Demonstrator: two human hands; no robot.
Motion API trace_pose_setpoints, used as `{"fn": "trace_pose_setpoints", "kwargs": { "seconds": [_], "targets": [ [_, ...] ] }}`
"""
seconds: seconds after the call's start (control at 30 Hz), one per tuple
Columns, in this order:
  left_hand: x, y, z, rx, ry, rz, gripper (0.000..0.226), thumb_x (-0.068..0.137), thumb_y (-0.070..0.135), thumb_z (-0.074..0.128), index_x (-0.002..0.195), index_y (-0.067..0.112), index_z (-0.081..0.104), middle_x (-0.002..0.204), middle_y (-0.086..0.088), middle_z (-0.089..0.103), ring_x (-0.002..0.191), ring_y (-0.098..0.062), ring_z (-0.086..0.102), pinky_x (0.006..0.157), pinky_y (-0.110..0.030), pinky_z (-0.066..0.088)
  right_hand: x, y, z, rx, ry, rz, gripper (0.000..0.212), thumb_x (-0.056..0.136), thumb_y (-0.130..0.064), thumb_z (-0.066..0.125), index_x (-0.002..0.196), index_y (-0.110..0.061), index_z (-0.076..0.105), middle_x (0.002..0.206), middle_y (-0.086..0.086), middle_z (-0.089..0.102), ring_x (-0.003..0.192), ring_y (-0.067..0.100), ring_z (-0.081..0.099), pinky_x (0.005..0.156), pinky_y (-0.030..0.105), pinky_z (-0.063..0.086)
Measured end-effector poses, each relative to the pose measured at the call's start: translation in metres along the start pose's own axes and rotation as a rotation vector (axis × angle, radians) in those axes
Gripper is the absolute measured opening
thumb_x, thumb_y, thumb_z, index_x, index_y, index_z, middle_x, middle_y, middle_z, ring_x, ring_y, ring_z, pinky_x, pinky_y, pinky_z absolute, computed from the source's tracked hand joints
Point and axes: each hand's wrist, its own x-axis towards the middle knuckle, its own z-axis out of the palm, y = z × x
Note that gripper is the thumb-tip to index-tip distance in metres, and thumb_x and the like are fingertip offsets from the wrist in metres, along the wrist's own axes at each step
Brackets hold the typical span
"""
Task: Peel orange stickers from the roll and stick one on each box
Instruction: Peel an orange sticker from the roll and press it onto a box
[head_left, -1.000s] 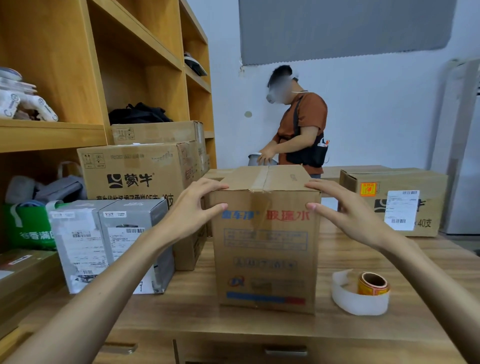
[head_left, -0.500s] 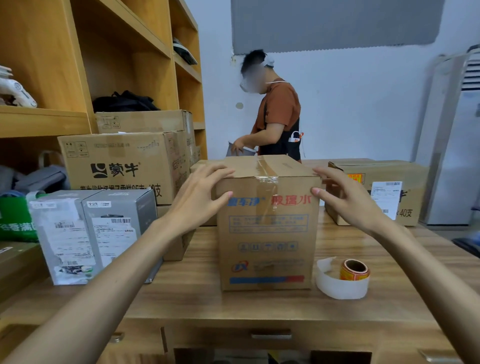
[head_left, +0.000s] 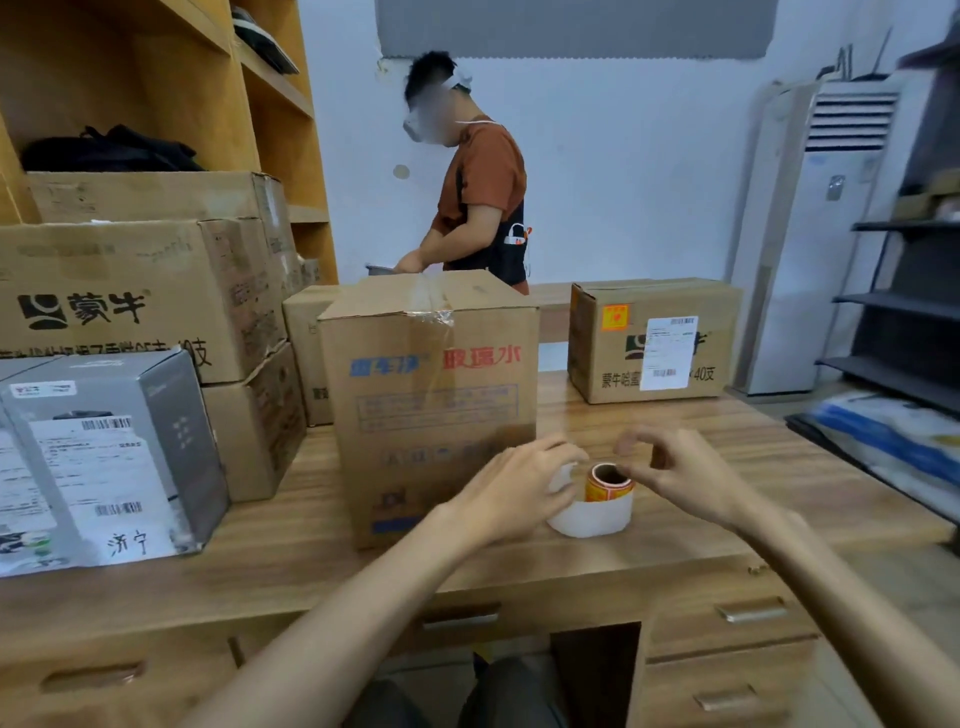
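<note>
Both hands have dropped from the taped box (head_left: 431, 395) to the sticker roll (head_left: 605, 484) on the wooden surface (head_left: 727, 447). Left hand (head_left: 511, 491) fingers loosely curled against its white liner; right hand (head_left: 685, 475) fingers apart just above the roll, gripping nothing.

Orange sticker roll (head_left: 609, 483), brown box (head_left: 431, 395) with blue-and-red print.
</note>
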Motion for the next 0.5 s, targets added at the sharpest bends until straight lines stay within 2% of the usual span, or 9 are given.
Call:
{"fn": "trace_pose_setpoints", "kwargs": {
  "seconds": [0.07, 0.13, 0.17, 0.27, 0.33, 0.37, 0.43, 0.5],
  "targets": [
    [0.007, 0.006, 0.022, -0.107, -0.056, -0.065, 0.034, 0.098, 0.028, 0.062, 0.131, 0.020, 0.062, 0.126, 0.006, 0.059, 0.089, -0.004, 0.052, 0.088, -0.031, 0.048, -0.007, 0.009, 0.006, -0.006, -0.039, 0.000, 0.011, 0.087, -0.029, 0.071, 0.095, -0.035, 0.066, 0.093, -0.007, 0.070, 0.066, 0.006, 0.059, 0.063, 0.032, 0.050],
    [0.012, 0.008, 0.038, -0.191, -0.077, -0.129, 0.035, 0.097, 0.030, 0.065, 0.130, 0.020, 0.063, 0.124, 0.004, 0.059, 0.105, -0.009, 0.056, 0.095, -0.032, 0.048, -0.012, 0.013, 0.012, 0.015, -0.062, -0.012, 0.015, 0.088, -0.024, 0.070, 0.101, -0.031, 0.068, 0.100, -0.012, 0.069, 0.073, 0.000, 0.059, 0.063, 0.018, 0.045],
    [0.014, 0.010, 0.044, -0.232, -0.079, -0.159, 0.035, 0.096, 0.030, 0.066, 0.129, 0.019, 0.064, 0.124, 0.004, 0.060, 0.104, -0.009, 0.056, 0.092, -0.032, 0.049, -0.014, 0.014, 0.015, 0.026, -0.068, -0.012, 0.018, 0.088, -0.019, 0.069, 0.104, -0.027, 0.068, 0.102, -0.014, 0.068, 0.076, -0.006, 0.058, 0.064, 0.014, 0.042],
    [0.017, 0.012, 0.060, -0.287, -0.067, -0.218, 0.032, 0.096, 0.024, 0.065, 0.127, 0.017, 0.064, 0.121, 0.000, 0.059, 0.072, -0.009, 0.058, 0.061, -0.021, 0.047, -0.014, 0.017, 0.024, 0.036, -0.075, 0.017, 0.029, 0.085, -0.005, 0.064, 0.110, -0.019, 0.068, 0.105, -0.011, 0.069, 0.074, -0.017, 0.053, 0.066, 0.008, 0.036],
    [0.016, 0.015, 0.067, -0.356, -0.089, -0.290, 0.027, 0.100, 0.014, 0.057, 0.127, 0.018, 0.061, 0.113, -0.005, 0.061, 0.058, -0.016, 0.064, 0.046, -0.029, 0.051, -0.012, 0.019, 0.030, 0.055, -0.084, 0.037, 0.036, 0.079, 0.002, 0.062, 0.110, -0.015, 0.068, 0.102, -0.010, 0.068, 0.072, -0.019, 0.053, 0.066, 0.006, 0.035],
    [0.015, 0.016, 0.069, -0.397, -0.102, -0.324, 0.026, 0.101, 0.009, 0.052, 0.125, 0.017, 0.060, 0.103, -0.007, 0.064, 0.055, -0.019, 0.066, 0.046, -0.035, 0.054, -0.012, 0.019, 0.033, 0.067, -0.096, 0.037, 0.037, 0.077, 0.003, 0.062, 0.109, -0.015, 0.068, 0.100, -0.011, 0.067, 0.072, -0.020, 0.053, 0.067, 0.006, 0.036],
    [0.014, 0.017, 0.069, -0.415, -0.107, -0.357, 0.026, 0.103, 0.006, 0.046, 0.123, 0.017, 0.060, 0.083, -0.008, 0.068, 0.053, -0.015, 0.065, 0.054, -0.039, 0.057, -0.013, 0.021, 0.037, 0.071, -0.113, 0.024, 0.036, 0.077, 0.001, 0.062, 0.107, -0.018, 0.068, 0.098, -0.014, 0.067, 0.076, -0.018, 0.054, 0.067, 0.009, 0.037],
    [0.012, 0.013, 0.066, -0.385, -0.085, -0.341, 0.027, 0.101, 0.009, 0.046, 0.120, 0.018, 0.063, 0.084, -0.005, 0.068, 0.059, -0.015, 0.066, 0.062, -0.038, 0.058, -0.014, 0.022, 0.039, 0.065, -0.099, 0.024, 0.033, 0.079, -0.002, 0.064, 0.106, -0.020, 0.067, 0.099, -0.013, 0.068, 0.078, -0.013, 0.055, 0.067, 0.013, 0.038]
  ]
}}
